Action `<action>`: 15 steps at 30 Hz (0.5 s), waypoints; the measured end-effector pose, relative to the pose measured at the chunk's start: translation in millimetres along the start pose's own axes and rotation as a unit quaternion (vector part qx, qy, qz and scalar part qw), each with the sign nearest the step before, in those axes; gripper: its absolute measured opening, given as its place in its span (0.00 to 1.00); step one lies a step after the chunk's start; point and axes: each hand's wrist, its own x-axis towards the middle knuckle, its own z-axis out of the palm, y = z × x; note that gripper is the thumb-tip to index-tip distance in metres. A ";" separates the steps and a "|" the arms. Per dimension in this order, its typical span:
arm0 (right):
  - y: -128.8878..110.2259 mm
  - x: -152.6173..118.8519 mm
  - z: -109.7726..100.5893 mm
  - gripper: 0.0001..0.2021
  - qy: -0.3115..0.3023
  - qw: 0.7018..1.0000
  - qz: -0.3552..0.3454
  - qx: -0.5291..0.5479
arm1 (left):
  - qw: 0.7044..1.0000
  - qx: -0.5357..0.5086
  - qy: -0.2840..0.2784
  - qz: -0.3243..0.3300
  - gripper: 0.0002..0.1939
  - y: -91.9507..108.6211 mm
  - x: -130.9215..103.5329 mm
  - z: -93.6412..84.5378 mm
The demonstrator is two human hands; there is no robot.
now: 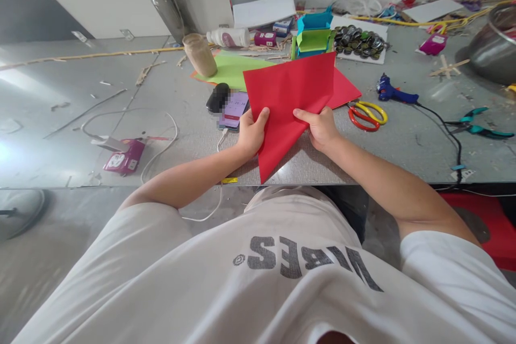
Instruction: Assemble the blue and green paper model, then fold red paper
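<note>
A person in a white shirt is holding a sheet of red paper above the near part of a gray surface. The left hand is clamping the sheet's left side, thumb on the facing side; the right hand is clamping the slanting right edge, its thumb also lying across the front. Both grips are closed on the paper, and one corner is pointing down toward the person's waist.

A second red sheet is lying behind it, with red-and-yellow scissors resting just beside. Farther right, a blue glue gun and teal-handled pliers are lying near each other. A phone is sitting by the left hand, while a blue-and-green paper box is standing behind the raised sheet, near a pile of bottle caps.
</note>
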 end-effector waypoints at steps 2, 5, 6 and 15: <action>0.4 -0.1 0.5 0.28 -0.002 1.000 -0.001 0.001 | 1.000 0.009 0.002 0.002 0.40 -1.7 0.5 -0.2; 2.6 1.7 0.5 0.28 0.004 1.000 -0.004 0.008 | 1.000 0.021 -0.001 0.017 0.39 -3.2 1.1 0.3; 3.6 3.1 0.1 0.28 0.009 1.000 -0.007 0.011 | 0.999 0.024 0.000 0.024 0.39 -3.4 1.3 0.5; 3.7 24.6 -8.8 0.31 0.121 0.992 0.008 -0.032 | 0.995 0.074 0.042 0.047 0.36 -5.2 6.9 -6.3</action>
